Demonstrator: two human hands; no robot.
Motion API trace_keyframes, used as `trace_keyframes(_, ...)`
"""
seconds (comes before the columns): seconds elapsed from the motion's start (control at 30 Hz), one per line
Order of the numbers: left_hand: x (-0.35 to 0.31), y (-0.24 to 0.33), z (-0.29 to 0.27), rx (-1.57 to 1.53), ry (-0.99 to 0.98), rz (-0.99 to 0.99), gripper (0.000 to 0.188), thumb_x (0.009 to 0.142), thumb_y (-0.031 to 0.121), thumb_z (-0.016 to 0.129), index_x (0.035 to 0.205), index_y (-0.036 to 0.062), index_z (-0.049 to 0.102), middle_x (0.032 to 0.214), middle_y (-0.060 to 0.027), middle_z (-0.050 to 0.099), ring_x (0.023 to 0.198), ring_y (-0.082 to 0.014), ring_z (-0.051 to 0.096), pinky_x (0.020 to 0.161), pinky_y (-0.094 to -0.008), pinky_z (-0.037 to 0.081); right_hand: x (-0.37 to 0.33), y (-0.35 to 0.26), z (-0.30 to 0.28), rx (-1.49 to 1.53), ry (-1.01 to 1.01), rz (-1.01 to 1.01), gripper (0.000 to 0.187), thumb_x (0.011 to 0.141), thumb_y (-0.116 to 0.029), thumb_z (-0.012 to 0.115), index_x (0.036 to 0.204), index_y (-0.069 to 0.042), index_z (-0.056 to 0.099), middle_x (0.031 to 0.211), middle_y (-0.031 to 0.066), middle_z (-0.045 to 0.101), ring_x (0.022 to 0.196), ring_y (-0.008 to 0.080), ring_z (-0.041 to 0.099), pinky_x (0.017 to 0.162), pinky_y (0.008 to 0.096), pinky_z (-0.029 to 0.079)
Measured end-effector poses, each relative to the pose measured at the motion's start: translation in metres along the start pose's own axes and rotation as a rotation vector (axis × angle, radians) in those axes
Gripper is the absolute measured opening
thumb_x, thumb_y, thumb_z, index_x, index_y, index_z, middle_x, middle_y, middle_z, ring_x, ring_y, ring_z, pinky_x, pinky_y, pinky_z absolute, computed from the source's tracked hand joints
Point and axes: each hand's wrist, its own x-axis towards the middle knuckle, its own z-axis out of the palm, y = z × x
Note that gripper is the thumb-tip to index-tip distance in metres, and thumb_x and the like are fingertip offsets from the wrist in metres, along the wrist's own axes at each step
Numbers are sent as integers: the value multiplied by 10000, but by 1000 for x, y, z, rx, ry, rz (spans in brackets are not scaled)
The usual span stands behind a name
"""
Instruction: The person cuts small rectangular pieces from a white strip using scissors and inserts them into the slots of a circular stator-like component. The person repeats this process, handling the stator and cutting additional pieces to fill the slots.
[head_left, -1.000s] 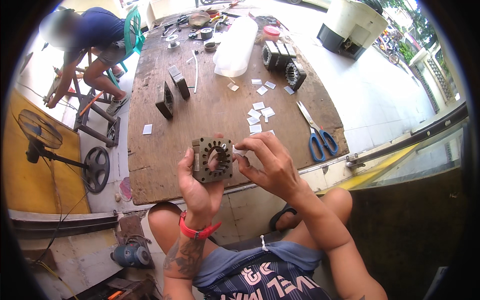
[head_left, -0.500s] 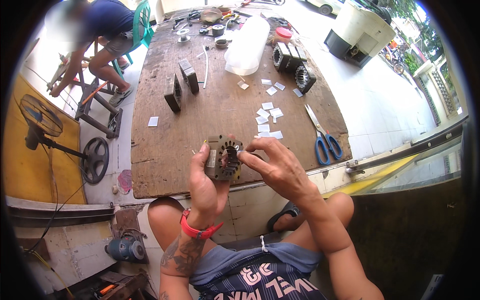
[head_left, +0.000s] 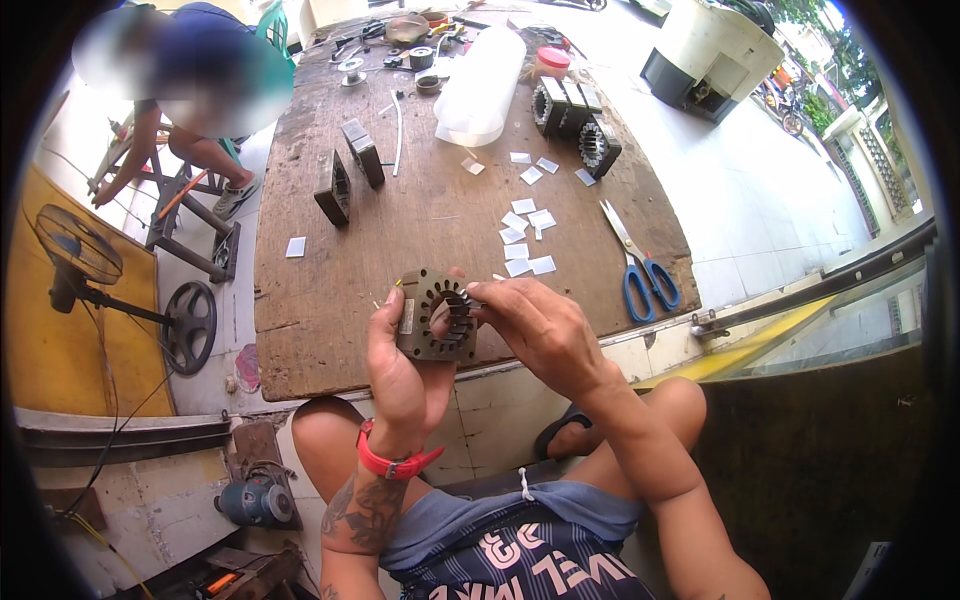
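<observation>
My left hand (head_left: pixel 402 378) grips a squarish metal stator core (head_left: pixel 428 344) above the table's near edge, thumb on its left side. Its round bore and ring of slots face up and toward me. At the upper right of the bore, my right hand (head_left: pixel 545 332) pinches a small white insulation slip (head_left: pixel 467 296), mostly hidden by the fingertips. Just beyond my hands lie several white rectangular slips (head_left: pixel 524 206). Blue-handled scissors (head_left: pixel 638 262) rest to the right, blades pointing away.
Two stator cores (head_left: pixel 333 188) stand upright at the left of the wooden table (head_left: pixel 290 330); several more (head_left: pixel 598 148) stand at the right. A rolled translucent sheet (head_left: pixel 482 85), a red-lidded jar (head_left: pixel 551 63) and a wire spool (head_left: pixel 352 73) lie farther back. Another person (head_left: pixel 200 60) bends over at the far left.
The stator core and both hands have shifted slightly left. My right fingertips have moved closer to the bore's upper edge. The person at the left has leaned farther forward.
</observation>
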Motion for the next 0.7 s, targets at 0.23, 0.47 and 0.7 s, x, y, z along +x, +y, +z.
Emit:
trace_keyframes(0.23,0,2,-6,-26,-44,19,555,1115,439,343,1381,24,599,1396,-153,654,1249,-250,626,1077,-434,484,-6,-11,3,-156,-39,17,373,915,-180,801,1248,-58,688,1196,129,695,1110,315,705,937,411,604)
trace_keyframes(0.47,2,4,-1,5,-29,-3,530,1127,416,363,1361,-2,591,1345,-164,673,1180,-234,656,1041,-419,518,-8,-16,2,34,-16,222,329,930,-156,793,1218,-41,683,1177,137,689,1062,325,695,892,408,585)
trace_keyframes(0.7,-1,2,0,173,-62,-49,625,1109,456,319,1392,-30,593,1361,-170,672,1151,-225,652,1045,-402,495,-6,-11,1,384,62,478,257,932,-137,803,1108,0,675,1064,156,695,972,272,706,847,389,567)
